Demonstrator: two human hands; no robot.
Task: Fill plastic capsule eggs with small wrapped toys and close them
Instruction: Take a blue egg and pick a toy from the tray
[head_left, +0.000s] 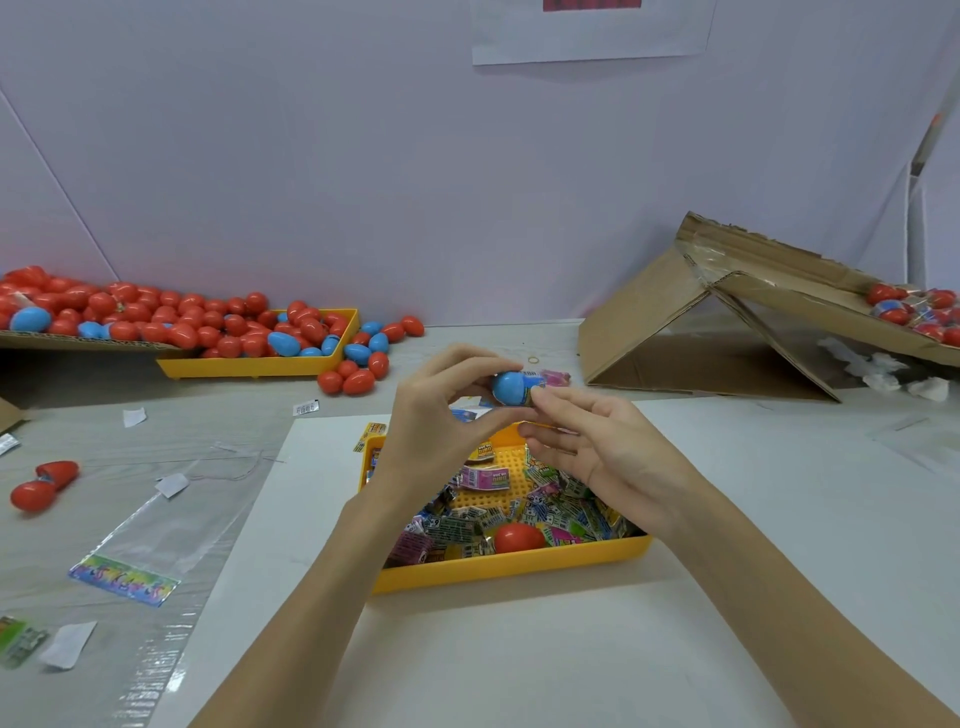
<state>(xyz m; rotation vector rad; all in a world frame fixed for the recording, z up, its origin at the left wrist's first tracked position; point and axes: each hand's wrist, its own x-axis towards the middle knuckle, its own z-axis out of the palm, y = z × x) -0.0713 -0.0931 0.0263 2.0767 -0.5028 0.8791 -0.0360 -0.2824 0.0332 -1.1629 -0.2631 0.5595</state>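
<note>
My left hand grips a blue egg half above the yellow tray. A pink wrapped toy sticks out of the half's open end. My right hand touches the half's rim with thumb and forefinger tips; its other fingers are loosely spread. The tray below holds several small wrapped toys and a red egg half.
A second yellow tray and cardboard at the back left hold a heap of red and blue eggs. An open red egg lies at the left. A tipped cardboard box with more eggs stands at the right. Plastic bags lie at the left.
</note>
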